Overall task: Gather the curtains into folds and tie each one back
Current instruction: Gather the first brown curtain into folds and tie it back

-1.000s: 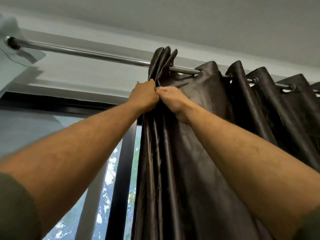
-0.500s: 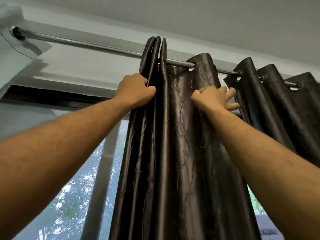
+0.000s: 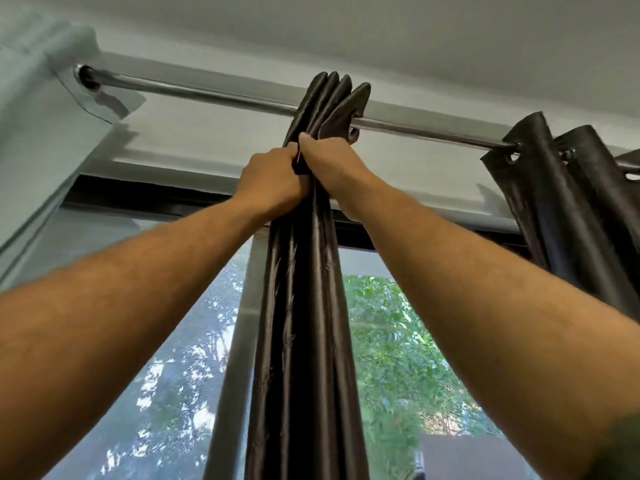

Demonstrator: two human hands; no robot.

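Here, the left hand [image 3: 273, 178] and right hand [image 3: 332, 164] clutch the gathered dark curtain [image 3: 304, 306] under the rod [image 3: 207, 95].

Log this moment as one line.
left hand grips curtain | right hand grips curtain | folds bunched on rod | untied
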